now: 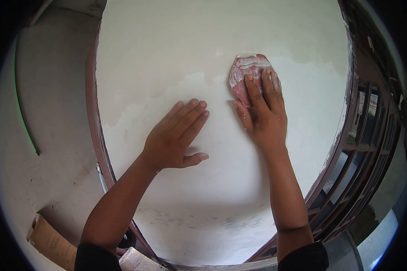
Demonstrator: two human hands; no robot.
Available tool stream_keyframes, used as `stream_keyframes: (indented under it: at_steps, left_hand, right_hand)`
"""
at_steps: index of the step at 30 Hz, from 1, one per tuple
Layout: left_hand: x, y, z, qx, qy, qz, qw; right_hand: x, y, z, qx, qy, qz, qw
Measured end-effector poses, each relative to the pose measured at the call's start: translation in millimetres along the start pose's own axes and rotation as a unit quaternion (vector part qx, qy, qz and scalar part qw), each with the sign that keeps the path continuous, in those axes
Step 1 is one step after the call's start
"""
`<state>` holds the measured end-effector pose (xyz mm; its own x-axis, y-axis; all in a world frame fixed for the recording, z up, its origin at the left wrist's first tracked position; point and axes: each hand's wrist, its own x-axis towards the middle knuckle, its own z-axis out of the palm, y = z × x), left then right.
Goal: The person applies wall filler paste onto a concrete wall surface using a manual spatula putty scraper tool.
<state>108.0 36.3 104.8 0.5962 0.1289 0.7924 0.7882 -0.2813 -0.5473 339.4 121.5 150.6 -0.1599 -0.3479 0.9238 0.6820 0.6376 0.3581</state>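
A white plastered panel [167, 58] fills the middle of the head view, with damp-looking grey patches and a smoother pale area. My right hand [265, 113] presses on a reddish piece of sandpaper [242, 83], its surface streaked with white powder. The fingers lie over the right side of the sandpaper and the thumb sits near its lower edge. To the left, my left hand [175, 133] is laid out against the panel, fingers extended and thumb apart, with nothing in it. White specks show on both hands.
Brown frame edges [93, 90] border the panel. Dark window frames with glass [364, 117] stand at the right. A green line [19, 99] runs down the grey surface at left. Low down are a cardboard box [52, 241] and a whitish block [140, 261].
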Motion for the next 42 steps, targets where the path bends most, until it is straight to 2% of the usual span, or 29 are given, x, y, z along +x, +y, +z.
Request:
stream_keyframes:
  at_steps: [7, 10, 14, 18, 20, 22, 26, 34, 39, 42]
  left_hand:
    - [-0.2, 1.1, -0.5, 0.003, -0.01, -0.007, 1.0]
    - [-0.3, 0.2, 1.8, 0.005, -0.004, -0.003, 1.0]
    - [0.0, 0.1, 1.2, 0.008, -0.001, 0.003, 1.0]
    - [0.1, -0.4, 0.4, 0.006, -0.006, 0.006, 1.0]
    - [0.2, -0.1, 0.2, 0.006, -0.009, 0.009, 1.0]
    - [0.6, 0.2, 0.1, 0.003, -0.011, 0.004, 1.0]
    - [1.3, 0.3, 2.1, 0.005, -0.013, 0.005, 1.0]
    - [-0.1, -0.1, 0.5, 0.004, -0.018, 0.006, 1.0]
    - [-0.7, -1.2, 1.1, -0.001, -0.01, 0.01, 1.0]
    - [2.4, 0.8, -1.5, -0.001, 0.002, 0.007, 1.0]
  right_hand:
    - [-24.0, -3.4, -11.0, -0.012, -0.044, -0.003, 0.999]
    - [-36.7, -3.5, -15.5, -0.003, -0.034, 0.002, 0.999]
    - [-10.7, -0.2, -7.8, 0.03, 0.004, -0.014, 0.999]
    - [13.2, 2.6, 0.8, -0.014, -0.008, -0.003, 1.0]
    - [1.1, 0.5, -2.5, -0.016, -0.011, 0.007, 1.0]
    - [-18.8, -1.9, -11.8, -0.022, -0.052, 0.012, 0.998]
    - [-44.0, -1.5, -19.3, -0.018, -0.046, -0.001, 0.999]
    - [13.7, 0.8, 3.0, -0.012, 0.0, -0.017, 1.0]
    - [-24.9, -2.0, -14.6, -0.025, -0.072, 0.007, 0.997]
    - [-35.8, 4.5, -19.8, 0.0, -0.035, -0.011, 0.999]
